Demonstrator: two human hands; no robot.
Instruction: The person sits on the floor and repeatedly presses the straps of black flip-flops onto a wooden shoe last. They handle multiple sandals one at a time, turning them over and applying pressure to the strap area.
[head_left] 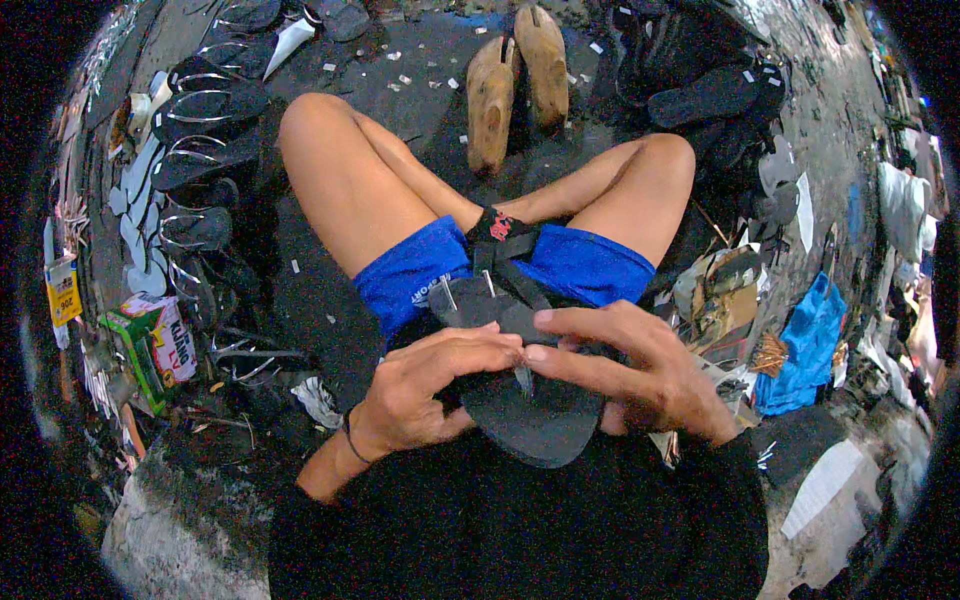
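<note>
A black sandal (pixel 545 428) is held over my lap, close to my body. Its rounded sole end points toward me, and dark straps with shiny strips cross its far part. My left hand (pixel 425 385) grips it from the left side, the fingers bent over the top and the thumb underneath. From the right, my right hand (pixel 640 365) holds the other edge, two fingers reaching over the strap. The fingertips of both hands meet near the middle of the sandal. Whatever lies beneath those fingertips is hidden.
Two wooden shoe lasts (pixel 492 115) stand beyond my crossed legs. Finished-looking black sandals (pixel 205 130) line the left, with more dark soles (pixel 705 97) at the far right. A green-and-white box (pixel 150 350) lies left; blue cloth (pixel 800 345) and scraps (pixel 722 305) lie right.
</note>
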